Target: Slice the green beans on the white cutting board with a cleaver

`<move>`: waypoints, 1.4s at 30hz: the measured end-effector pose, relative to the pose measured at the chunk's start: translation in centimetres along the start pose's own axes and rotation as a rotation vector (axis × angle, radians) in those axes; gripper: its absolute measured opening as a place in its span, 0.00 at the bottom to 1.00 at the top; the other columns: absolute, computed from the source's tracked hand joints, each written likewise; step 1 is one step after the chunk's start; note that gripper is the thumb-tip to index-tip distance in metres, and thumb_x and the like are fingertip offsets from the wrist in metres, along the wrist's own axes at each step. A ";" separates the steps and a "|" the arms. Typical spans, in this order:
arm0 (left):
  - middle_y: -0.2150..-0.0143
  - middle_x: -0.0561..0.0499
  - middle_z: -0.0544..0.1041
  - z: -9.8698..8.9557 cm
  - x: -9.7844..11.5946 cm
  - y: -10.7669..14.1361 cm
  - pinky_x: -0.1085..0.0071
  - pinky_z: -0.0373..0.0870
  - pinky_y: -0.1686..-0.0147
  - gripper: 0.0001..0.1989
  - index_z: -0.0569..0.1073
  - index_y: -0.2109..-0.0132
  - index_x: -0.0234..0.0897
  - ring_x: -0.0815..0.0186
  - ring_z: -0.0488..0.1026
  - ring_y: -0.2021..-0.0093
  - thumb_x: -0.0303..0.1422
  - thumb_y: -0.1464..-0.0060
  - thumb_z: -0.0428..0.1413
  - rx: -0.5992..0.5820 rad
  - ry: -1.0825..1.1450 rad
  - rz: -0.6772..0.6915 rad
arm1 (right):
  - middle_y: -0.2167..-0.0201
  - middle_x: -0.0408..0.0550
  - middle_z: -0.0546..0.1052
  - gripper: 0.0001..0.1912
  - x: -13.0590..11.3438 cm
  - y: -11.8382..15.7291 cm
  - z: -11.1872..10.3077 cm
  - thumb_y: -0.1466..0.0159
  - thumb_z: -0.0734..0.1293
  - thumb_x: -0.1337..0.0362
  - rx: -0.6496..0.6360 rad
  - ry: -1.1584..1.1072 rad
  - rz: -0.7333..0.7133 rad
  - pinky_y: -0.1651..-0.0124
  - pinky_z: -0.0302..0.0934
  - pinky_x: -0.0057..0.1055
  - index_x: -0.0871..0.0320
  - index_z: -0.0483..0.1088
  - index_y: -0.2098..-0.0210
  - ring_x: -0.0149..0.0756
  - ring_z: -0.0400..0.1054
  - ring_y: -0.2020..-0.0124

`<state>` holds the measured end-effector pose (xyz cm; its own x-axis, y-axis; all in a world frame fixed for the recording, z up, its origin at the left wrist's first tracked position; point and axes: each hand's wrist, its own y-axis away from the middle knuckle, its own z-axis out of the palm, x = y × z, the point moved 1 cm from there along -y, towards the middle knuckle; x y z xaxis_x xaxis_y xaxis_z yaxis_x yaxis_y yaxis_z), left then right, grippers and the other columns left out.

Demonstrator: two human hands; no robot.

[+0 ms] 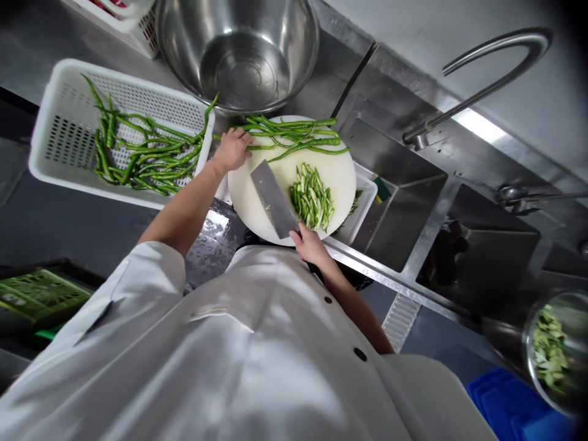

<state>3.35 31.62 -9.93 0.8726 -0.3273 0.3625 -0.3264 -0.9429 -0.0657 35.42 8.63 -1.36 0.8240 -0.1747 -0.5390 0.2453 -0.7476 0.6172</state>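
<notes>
My right hand [309,244] is closed round the handle of a cleaver [274,199], whose broad blade lies over the near left part of a round white cutting board [250,208]. At the board's far left edge, my left hand [234,149] has its fingers bent over the ends of long green peppers [298,130]; whether it grips them is hidden. A pile of sliced green peppers [312,196] sits on the board, right of the blade. More whole peppers [151,153] lie in a white perforated basket [128,82] at the left.
A large steel bowl [248,61] stands behind the board. Right of it are a small white basket [366,202], a sink [395,214] with a curved faucet [487,89], and a second sink [496,245]. A bowl of cut vegetables [549,349] is at the far right.
</notes>
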 end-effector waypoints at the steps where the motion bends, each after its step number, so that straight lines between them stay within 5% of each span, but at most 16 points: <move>1: 0.49 0.39 0.77 -0.2 0.0 -0.2 0.55 0.65 0.38 0.16 0.74 0.48 0.26 0.54 0.71 0.43 0.37 0.28 0.53 -0.023 0.020 0.019 | 0.71 0.45 0.78 0.15 0.7 -0.1 -0.1 0.24 0.57 0.55 0.024 -0.039 0.025 0.65 0.67 0.35 0.53 0.69 0.46 0.40 0.72 0.75; 4: 0.58 0.44 0.77 -1.3 1.0 1.7 0.59 0.66 0.39 0.18 0.74 0.52 0.29 0.60 0.71 0.48 0.38 0.23 0.46 0.030 0.054 0.079 | 0.73 0.42 0.76 0.17 3.1 0.7 -1.1 0.24 0.56 0.53 0.073 -0.136 0.106 0.68 0.66 0.35 0.53 0.67 0.45 0.37 0.67 0.82; 8: 0.56 0.44 0.77 -2.5 4.8 7.7 0.52 0.67 0.43 0.16 0.75 0.50 0.35 0.55 0.69 0.50 0.38 0.25 0.46 0.075 -0.014 0.117 | 0.69 0.44 0.79 0.19 5.0 2.7 -2.7 0.25 0.56 0.54 0.083 -0.113 0.126 0.64 0.68 0.36 0.55 0.67 0.42 0.38 0.69 0.79; 12: 0.51 0.42 0.77 0.0 9.5 11.7 0.51 0.66 0.48 0.16 0.78 0.51 0.39 0.51 0.69 0.48 0.34 0.26 0.45 -0.051 -0.013 0.217 | 0.58 0.54 0.83 0.21 4.5 3.9 -3.4 0.24 0.56 0.56 0.084 0.125 0.103 0.54 0.66 0.37 0.58 0.67 0.37 0.47 0.77 0.60; 15: 0.52 0.43 0.76 2.8 11.3 12.6 0.52 0.65 0.47 0.16 0.78 0.50 0.39 0.52 0.68 0.48 0.33 0.27 0.45 -0.024 0.029 0.160 | 0.54 0.60 0.82 0.23 3.4 4.4 -3.6 0.22 0.55 0.56 0.022 0.334 0.104 0.53 0.64 0.37 0.61 0.66 0.35 0.53 0.76 0.52; 23: 0.52 0.41 0.78 4.9 11.5 13.8 0.48 0.63 0.48 0.15 0.81 0.52 0.45 0.48 0.68 0.47 0.30 0.30 0.48 0.181 0.076 0.071 | 0.58 0.61 0.83 0.24 2.4 6.2 -6.5 0.21 0.53 0.55 -0.074 0.632 0.015 0.57 0.63 0.38 0.59 0.63 0.33 0.54 0.79 0.56; 42: 0.59 0.43 0.76 5.8 11.2 14.5 0.55 0.67 0.51 0.20 0.76 0.57 0.40 0.55 0.68 0.56 0.32 0.26 0.40 0.198 0.063 0.049 | 0.57 0.60 0.82 0.18 -1.2 -0.1 -7.4 0.21 0.55 0.56 -0.127 0.589 -0.217 0.62 0.57 0.34 0.58 0.66 0.40 0.51 0.77 0.57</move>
<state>10.49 13.94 -12.24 0.8309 -0.3747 0.4114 -0.2847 -0.9215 -0.2642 38.24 13.67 3.45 0.8826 0.3802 -0.2765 0.4668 -0.6387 0.6117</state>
